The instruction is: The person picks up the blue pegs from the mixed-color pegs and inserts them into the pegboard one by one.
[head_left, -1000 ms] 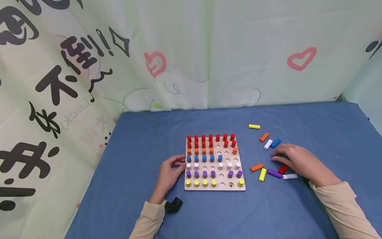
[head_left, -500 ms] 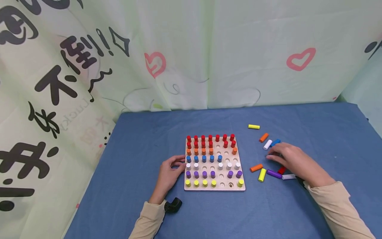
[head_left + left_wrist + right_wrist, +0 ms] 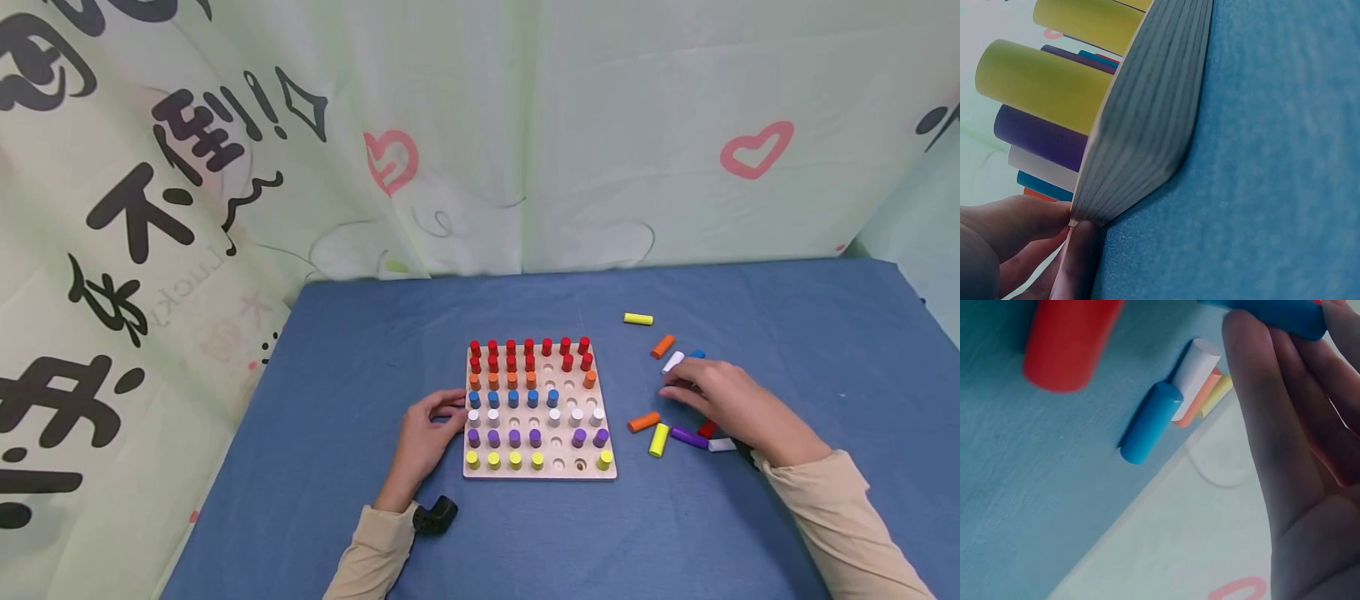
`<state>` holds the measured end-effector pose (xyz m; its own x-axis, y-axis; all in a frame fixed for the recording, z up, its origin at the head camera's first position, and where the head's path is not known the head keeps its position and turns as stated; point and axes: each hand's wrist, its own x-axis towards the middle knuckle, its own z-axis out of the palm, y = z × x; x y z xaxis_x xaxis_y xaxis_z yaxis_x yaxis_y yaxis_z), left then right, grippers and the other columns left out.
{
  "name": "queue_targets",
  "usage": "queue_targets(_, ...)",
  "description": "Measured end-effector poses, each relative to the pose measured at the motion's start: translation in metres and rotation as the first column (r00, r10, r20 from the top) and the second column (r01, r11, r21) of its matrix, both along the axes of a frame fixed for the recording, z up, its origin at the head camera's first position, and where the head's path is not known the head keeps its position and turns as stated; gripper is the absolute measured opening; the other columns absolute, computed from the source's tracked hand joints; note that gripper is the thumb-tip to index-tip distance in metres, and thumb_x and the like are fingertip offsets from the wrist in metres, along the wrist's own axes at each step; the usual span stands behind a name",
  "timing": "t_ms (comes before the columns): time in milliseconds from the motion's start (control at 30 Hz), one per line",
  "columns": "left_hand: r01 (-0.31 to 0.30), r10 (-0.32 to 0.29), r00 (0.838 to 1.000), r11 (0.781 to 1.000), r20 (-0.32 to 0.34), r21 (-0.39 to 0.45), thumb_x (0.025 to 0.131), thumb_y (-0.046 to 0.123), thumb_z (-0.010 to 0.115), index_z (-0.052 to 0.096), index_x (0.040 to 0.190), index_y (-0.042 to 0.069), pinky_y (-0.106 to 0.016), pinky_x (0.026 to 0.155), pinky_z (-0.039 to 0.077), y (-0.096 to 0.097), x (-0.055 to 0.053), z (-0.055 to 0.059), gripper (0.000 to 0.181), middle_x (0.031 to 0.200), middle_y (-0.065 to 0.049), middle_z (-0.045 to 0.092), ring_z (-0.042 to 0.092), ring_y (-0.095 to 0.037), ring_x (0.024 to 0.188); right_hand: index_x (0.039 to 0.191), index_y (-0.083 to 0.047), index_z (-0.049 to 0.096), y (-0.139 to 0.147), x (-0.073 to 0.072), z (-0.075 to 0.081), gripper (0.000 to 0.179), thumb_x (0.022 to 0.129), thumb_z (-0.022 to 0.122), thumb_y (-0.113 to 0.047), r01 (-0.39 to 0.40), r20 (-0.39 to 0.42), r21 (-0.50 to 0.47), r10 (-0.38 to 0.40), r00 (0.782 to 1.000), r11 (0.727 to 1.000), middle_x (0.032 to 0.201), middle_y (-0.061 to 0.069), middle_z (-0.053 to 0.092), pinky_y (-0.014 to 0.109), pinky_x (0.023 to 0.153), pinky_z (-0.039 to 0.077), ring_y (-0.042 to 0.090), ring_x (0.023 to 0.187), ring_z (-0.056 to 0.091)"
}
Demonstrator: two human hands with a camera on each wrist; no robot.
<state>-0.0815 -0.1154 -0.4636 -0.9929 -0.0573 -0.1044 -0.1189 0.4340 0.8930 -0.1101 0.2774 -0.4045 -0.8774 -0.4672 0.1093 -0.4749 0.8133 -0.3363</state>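
My left hand (image 3: 423,442) rests at the left edge of a wooden pegboard (image 3: 525,474). In the left wrist view its thumb and fingers pinch the board's layered edge near a corner. Rows of red, orange, blue, white, purple and yellow pegs stand upright in the board, with several bare holes towards the right. Right of the board, my right hand (image 3: 727,404) hovers over loose pegs. Its fingertips and thumb hold a blue peg (image 3: 1285,315), seen in the right wrist view; the hand hides it in the head view.
Loose on the blue cloth lie another blue peg (image 3: 1150,425), a white peg (image 3: 672,362), an orange peg (image 3: 663,346) and a yellow peg (image 3: 638,319). Nearer lie orange (image 3: 643,422), yellow (image 3: 658,440), purple (image 3: 689,437), red (image 3: 707,428) and white (image 3: 722,445) pegs. A printed curtain (image 3: 600,167) hangs behind.
My right hand has moved a little to the left, towards the board, covering more of the loose blue and white pegs at the back. The left hand and the pegboard have stayed put.
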Motion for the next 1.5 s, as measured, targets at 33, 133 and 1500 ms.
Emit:
queue_targets(33,0.002,-0.002,1.000,1.000,-0.004,0.000,0.092,0.018,0.070,0.069,0.122,0.012,-0.032,0.082,0.056,0.000,0.000,0.000,0.030,0.116,-0.005,0.070,0.066,-0.017,0.096,0.088,-0.012,0.071,0.000,0.000,0.000,0.011,0.082,0.080,-0.010,-0.004,-0.004,-0.005,0.004,1.000,1.000,0.078,-0.008,0.064,0.028,0.063,0.052,0.004,0.068,0.054)
queue_targets(133,0.005,-0.005,1.000,1.000,-0.008,0.005,0.092,0.018,0.071,0.070,0.122,0.011,-0.033,0.082,0.056,0.000,-0.001,-0.002,0.030,0.116,-0.006,0.071,0.066,-0.018,0.096,0.088,-0.011,0.072,-0.001,0.000,0.000,0.010,0.082,0.079,-0.009,-0.019,-0.019,-0.017,0.019,1.000,1.000,0.079,-0.008,0.065,0.028,0.063,0.052,0.004,0.069,0.056)
queue_targets(1500,0.005,-0.005,1.000,1.000,-0.002,0.011,0.092,0.017,0.070,0.069,0.122,0.011,-0.029,0.080,0.056,-0.001,-0.001,-0.001,0.030,0.116,-0.005,0.070,0.066,-0.017,0.095,0.103,-0.007,0.074,-0.042,-0.007,0.011,0.016,0.089,0.074,-0.012,-0.087,0.043,-0.109,0.092,0.995,0.990,0.095,-0.002,0.071,0.038,0.078,0.056,0.014,0.087,0.066)
